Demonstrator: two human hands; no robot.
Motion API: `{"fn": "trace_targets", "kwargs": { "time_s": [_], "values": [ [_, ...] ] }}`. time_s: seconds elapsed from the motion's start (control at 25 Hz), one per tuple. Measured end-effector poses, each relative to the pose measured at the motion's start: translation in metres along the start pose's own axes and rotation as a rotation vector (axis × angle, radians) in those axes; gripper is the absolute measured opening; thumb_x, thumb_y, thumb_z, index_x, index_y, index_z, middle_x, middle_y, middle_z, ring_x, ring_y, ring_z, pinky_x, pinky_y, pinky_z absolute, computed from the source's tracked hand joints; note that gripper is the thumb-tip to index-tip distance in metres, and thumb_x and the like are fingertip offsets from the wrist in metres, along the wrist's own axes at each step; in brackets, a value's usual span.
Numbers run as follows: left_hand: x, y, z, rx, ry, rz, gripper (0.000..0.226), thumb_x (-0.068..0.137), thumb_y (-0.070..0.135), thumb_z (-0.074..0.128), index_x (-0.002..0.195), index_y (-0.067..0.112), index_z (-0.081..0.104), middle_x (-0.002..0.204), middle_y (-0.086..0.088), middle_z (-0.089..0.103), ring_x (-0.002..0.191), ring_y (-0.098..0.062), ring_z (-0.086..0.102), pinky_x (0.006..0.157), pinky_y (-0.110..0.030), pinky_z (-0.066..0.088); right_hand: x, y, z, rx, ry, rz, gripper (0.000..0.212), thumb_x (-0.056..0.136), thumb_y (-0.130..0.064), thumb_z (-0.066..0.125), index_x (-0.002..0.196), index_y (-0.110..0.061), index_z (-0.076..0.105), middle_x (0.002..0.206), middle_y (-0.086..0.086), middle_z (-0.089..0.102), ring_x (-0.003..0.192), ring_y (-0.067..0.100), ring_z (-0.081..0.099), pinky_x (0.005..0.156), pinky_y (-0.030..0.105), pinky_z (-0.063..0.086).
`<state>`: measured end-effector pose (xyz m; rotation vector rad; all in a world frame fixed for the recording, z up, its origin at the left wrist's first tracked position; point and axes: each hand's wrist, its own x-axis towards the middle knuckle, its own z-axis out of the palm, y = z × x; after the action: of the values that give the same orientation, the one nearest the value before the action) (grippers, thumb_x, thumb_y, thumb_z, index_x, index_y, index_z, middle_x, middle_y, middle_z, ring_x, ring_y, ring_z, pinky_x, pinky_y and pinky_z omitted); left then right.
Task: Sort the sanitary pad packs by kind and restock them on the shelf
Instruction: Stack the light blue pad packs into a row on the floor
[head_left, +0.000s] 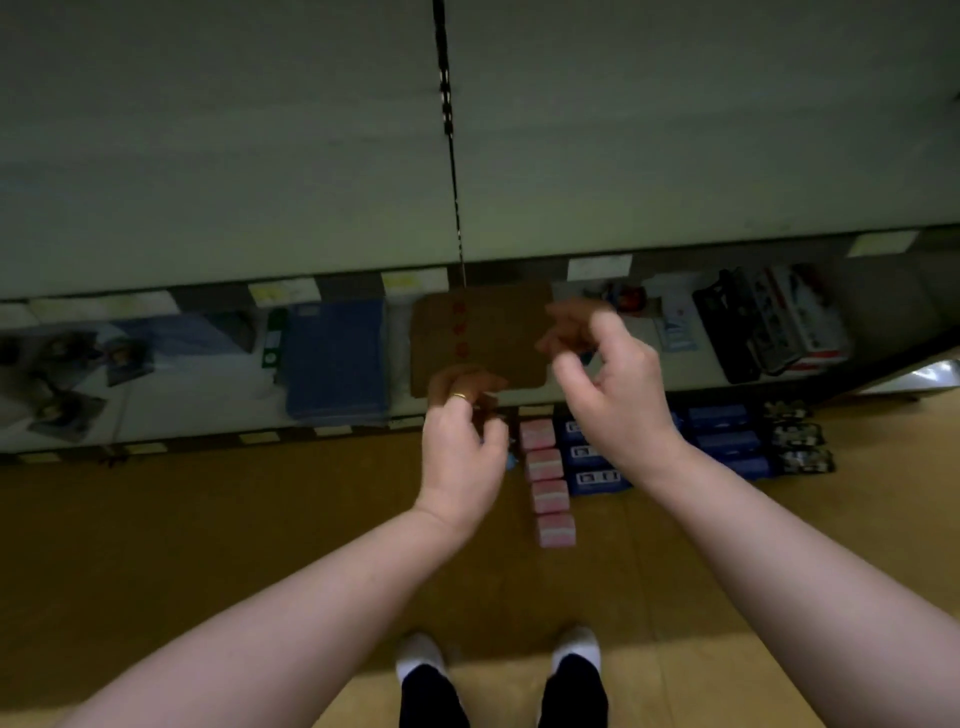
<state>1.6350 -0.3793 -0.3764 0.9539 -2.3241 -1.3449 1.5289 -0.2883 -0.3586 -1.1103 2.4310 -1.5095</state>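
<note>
Though blurred, brown pack w/ red marks, pinched by left hand + right hand fingers.

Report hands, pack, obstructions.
Left hand and right hand grip brown pack at the shelf. Pink packs, blue packs rowed on floor. No blocker visible.

Brown pack: flat, rectangular, red marks down its left side, pinched at the lower left corner by left fingers and at the right edge by right fingers. Below those fingers, on the floor: four pink packs in a row; just right, blue packs, then dark patterned packs.
</note>
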Motion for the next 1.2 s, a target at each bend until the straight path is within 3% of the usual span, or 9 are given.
{"fn": "trace_targets", "kwargs": {
  "time_s": [0.36, 0.48, 0.64, 0.8, 0.96, 1.04, 1.2],
  "values": [
    [0.014, 0.122, -0.124, -0.159, 0.174, 0.365, 0.028, 0.082, -0.009, 0.051, 0.091, 0.017, 0.055, 0.098, 0.017, 0.043, 0.086, 0.002, 0.052, 0.078, -0.005, 0.043, 0.066, -0.138, -0.062, -0.019, 0.192, -0.238, 0.019, 0.086, -0.005, 0.052, 0.102, -0.003, 0.060, 0.087, 0.002, 0.061, 0.082, 0.006, 0.057, 0.077, 0.009, 0.045],
    [0.020, 0.154, -0.163, -0.193, 0.233, 0.474, 0.029, 0.081, -0.013, 0.051, 0.091, 0.015, 0.055, 0.094, 0.015, 0.043, 0.079, -0.001, 0.051, 0.074, -0.007, 0.044, 0.079, -0.186, -0.075, -0.032, 0.210, -0.321, 0.018, 0.086, -0.003, 0.052, 0.102, -0.003, 0.060, 0.086, 0.002, 0.060, 0.082, 0.005, 0.055, 0.077, 0.007, 0.044],
    [0.022, 0.183, -0.204, -0.223, 0.292, 0.574, 0.029, 0.079, -0.012, 0.051, 0.089, 0.015, 0.056, 0.091, 0.014, 0.044, 0.074, 0.007, 0.052, 0.070, -0.005, 0.042, 0.088, -0.237, -0.085, -0.047, 0.265, -0.395, 0.016, 0.086, -0.005, 0.053, 0.099, -0.004, 0.061, 0.085, 0.002, 0.062, 0.080, 0.007, 0.057, 0.076, 0.013, 0.046],
    [0.022, 0.207, -0.226, -0.221, 0.282, 0.648, 0.031, 0.078, -0.013, 0.052, 0.088, 0.016, 0.056, 0.090, 0.013, 0.046, 0.073, 0.006, 0.052, 0.069, -0.007, 0.042, 0.091, -0.269, -0.093, -0.049, 0.303, -0.391, 0.014, 0.086, -0.004, 0.055, 0.097, -0.006, 0.063, 0.086, 0.007, 0.064, 0.079, 0.015, 0.059, 0.073, 0.019, 0.047],
    [0.032, 0.231, -0.236, -0.212, 0.263, 0.669, 0.028, 0.080, -0.010, 0.053, 0.090, 0.016, 0.056, 0.094, 0.002, 0.049, 0.078, -0.006, 0.054, 0.072, -0.011, 0.044, 0.110, -0.284, -0.103, -0.120, 0.266, -0.416, 0.013, 0.085, 0.001, 0.058, 0.095, -0.006, 0.064, 0.087, 0.003, 0.062, 0.078, 0.005, 0.054, 0.074, 0.011, 0.044],
    [0.043, 0.242, -0.238, -0.211, 0.273, 0.664, 0.028, 0.081, -0.009, 0.054, 0.090, 0.018, 0.055, 0.093, 0.002, 0.051, 0.081, -0.012, 0.056, 0.073, -0.013, 0.045, 0.128, -0.286, -0.111, -0.162, 0.269, -0.448, 0.014, 0.083, 0.002, 0.059, 0.094, -0.005, 0.065, 0.087, 0.002, 0.062, 0.079, 0.008, 0.054, 0.075, 0.009, 0.040],
    [0.073, 0.268, -0.239, -0.167, 0.307, 0.649, 0.026, 0.081, -0.008, 0.053, 0.090, 0.017, 0.056, 0.091, 0.003, 0.052, 0.077, -0.008, 0.054, 0.071, -0.011, 0.044, 0.170, -0.288, -0.125, -0.157, 0.238, -0.449, 0.013, 0.083, 0.002, 0.060, 0.093, -0.005, 0.066, 0.088, -0.001, 0.060, 0.084, 0.011, 0.054, 0.076, 0.003, 0.036]
  ]
}}
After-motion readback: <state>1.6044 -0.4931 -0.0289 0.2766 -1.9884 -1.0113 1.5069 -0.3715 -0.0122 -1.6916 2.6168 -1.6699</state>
